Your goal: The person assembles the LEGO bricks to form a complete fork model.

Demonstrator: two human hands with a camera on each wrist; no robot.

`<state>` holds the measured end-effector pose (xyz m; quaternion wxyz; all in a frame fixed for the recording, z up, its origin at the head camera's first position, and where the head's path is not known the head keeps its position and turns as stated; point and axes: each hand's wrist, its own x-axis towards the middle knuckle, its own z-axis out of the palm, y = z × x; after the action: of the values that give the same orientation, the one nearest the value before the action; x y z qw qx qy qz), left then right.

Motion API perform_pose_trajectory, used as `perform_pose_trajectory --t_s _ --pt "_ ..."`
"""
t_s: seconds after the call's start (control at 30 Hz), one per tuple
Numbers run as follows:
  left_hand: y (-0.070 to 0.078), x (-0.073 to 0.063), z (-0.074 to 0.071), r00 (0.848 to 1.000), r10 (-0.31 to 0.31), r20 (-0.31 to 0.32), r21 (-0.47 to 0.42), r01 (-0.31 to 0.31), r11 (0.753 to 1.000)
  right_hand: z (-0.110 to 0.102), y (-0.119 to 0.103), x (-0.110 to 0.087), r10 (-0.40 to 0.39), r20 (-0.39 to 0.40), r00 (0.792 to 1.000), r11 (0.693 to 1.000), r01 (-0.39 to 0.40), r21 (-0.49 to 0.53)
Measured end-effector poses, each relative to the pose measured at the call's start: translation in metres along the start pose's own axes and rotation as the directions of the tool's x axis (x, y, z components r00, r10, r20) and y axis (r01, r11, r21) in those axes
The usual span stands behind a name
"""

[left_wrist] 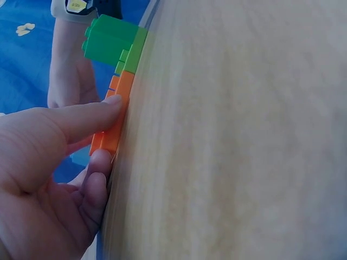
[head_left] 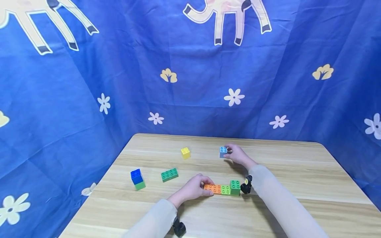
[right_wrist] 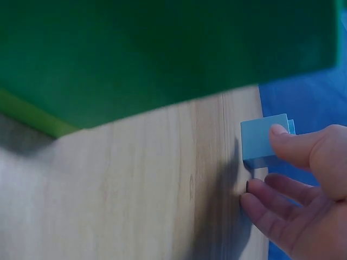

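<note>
My left hand [head_left: 194,189] pinches the left end of a low row of toy building bricks, thumb on the near side and fingers on the far side. Its orange brick [head_left: 216,189] meets a lime green brick [head_left: 225,189], and a taller green brick [head_left: 235,187] stands on the right end. Farther back, my right hand [head_left: 239,156] pinches a light blue brick [head_left: 223,152] at its right side. In the right wrist view, the thumb presses one face of this light blue brick [right_wrist: 257,138]; the index finger is hidden behind it.
A yellow brick [head_left: 185,153] stands toward the back of the wooden table [head_left: 297,185]. Left of my left hand lie a flat green brick [head_left: 169,175] and a blue brick [head_left: 136,176] on a lighter green one [head_left: 140,185]. A blue patterned cloth [head_left: 196,109] hangs behind the table.
</note>
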<state>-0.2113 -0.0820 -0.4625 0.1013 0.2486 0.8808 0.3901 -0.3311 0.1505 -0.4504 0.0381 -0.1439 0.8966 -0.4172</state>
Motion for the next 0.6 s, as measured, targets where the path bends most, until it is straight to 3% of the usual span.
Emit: perform_pose_trajectory --t_s 0.4,0.6 --pt "-0.0029 0.0025 0.0008 1.000 0.004 0.001 0.002 -0.004 1.000 -0.0021 0.0006 -0.0022 0.010 -0.014 1.000 0.999 -0.010 0.033" --pt "-0.0038 0.0036 0.0003 1.000 0.003 0.003 0.004 -0.003 1.000 -0.0070 0.0017 -0.0070 -0.042 -0.008 0.999 0.998 0.043 0.043"
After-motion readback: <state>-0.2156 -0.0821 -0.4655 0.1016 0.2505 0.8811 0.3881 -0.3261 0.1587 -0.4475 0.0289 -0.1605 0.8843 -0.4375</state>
